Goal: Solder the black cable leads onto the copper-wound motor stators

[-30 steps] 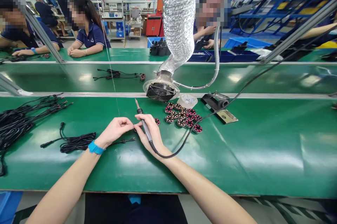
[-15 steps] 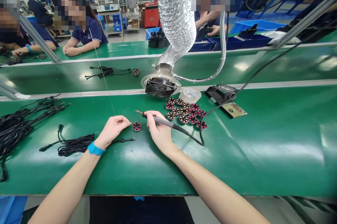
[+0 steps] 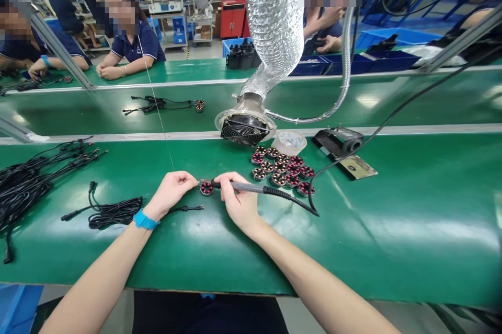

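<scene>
My right hand (image 3: 240,200) is closed around a grey soldering iron (image 3: 245,186), whose tip points left over a small round motor stator (image 3: 206,188) with red windings. On the stator's other side, my left hand (image 3: 174,190) pinches a thin strand of solder wire (image 3: 160,114) that runs down from above. The iron's tip and the left fingertips nearly meet at the stator's upper edge; whether they touch is too small to tell. Beside my left wrist lies a coiled black cable (image 3: 115,212), its stripped end (image 3: 194,208) reaching out below the stator.
Several stators (image 3: 279,168) are grouped right of my hands, near a tape roll (image 3: 289,142) and an iron stand (image 3: 341,146). A fan on a foil duct (image 3: 245,127) hangs above. Black cables (image 3: 29,187) are piled at left. Co-workers sit across the bench.
The soldering iron's tip has come down and left onto the stator's upper edge, close to my left fingertips. The view has shifted slightly; my left hand keeps its pinch.
</scene>
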The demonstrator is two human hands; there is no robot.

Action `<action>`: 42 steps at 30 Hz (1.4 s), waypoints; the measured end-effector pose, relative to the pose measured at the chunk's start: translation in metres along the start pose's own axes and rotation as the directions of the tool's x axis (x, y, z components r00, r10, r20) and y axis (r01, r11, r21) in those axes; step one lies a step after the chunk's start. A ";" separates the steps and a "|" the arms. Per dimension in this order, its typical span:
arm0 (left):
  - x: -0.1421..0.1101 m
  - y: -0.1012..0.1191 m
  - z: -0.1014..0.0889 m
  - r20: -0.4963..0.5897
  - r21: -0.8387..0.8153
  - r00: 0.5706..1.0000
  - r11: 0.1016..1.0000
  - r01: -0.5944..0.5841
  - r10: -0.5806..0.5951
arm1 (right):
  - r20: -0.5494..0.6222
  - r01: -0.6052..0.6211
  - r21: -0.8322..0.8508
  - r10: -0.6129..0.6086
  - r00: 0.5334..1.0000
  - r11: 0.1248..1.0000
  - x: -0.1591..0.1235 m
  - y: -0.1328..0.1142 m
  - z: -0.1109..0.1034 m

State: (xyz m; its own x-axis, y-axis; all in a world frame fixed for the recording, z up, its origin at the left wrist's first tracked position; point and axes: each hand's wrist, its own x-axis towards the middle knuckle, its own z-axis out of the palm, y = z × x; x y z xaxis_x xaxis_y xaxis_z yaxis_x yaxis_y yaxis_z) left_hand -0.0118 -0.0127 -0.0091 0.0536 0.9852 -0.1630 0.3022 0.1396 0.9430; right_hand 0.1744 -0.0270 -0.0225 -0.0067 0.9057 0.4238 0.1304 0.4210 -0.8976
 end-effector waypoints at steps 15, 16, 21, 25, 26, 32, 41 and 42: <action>0.000 -0.003 0.000 -0.014 0.027 1.000 1.000 0.005 -0.005 | 0.014 -0.074 0.053 0.073 0.997 0.996 -0.002 0.001 0.002; 0.000 -0.003 0.000 -0.014 0.027 1.000 1.000 0.001 -0.001 | 0.016 -0.095 0.076 0.094 0.995 0.993 -0.001 0.000 0.002; 0.001 -0.004 -0.001 -0.011 0.029 1.000 1.000 -0.004 0.004 | -0.031 -0.142 0.134 0.147 0.989 0.981 0.000 -0.004 0.003; 0.000 -0.004 -0.001 -0.010 0.035 1.000 0.999 0.005 -0.005 | -0.076 -0.137 0.139 0.148 0.986 0.981 0.001 -0.005 0.002; 0.000 -0.004 -0.001 -0.010 0.038 1.000 0.999 0.009 -0.009 | -0.077 -0.136 0.139 0.148 0.986 0.981 0.001 -0.005 0.002; 0.000 -0.001 0.000 0.004 0.021 0.999 0.999 0.035 -0.035 | -0.069 -0.137 0.131 0.147 0.987 0.982 0.002 -0.005 0.002; 0.000 -0.003 -0.001 0.007 0.021 0.999 0.999 0.032 -0.032 | -0.039 -0.152 0.147 0.159 0.987 0.977 0.001 -0.007 0.004; 0.000 -0.003 -0.001 0.006 0.021 1.000 0.999 0.030 -0.030 | -0.043 -0.153 0.145 0.161 0.986 0.978 0.001 -0.008 0.004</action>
State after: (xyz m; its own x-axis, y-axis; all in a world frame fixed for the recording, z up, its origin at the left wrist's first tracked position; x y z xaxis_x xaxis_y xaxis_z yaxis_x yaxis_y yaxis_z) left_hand -0.0141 -0.0132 -0.0116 0.0500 0.9799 -0.1932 0.3239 0.1671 0.9312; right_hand 0.1694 -0.0287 -0.0156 0.0570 0.9586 0.2790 -0.0154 0.2803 -0.9598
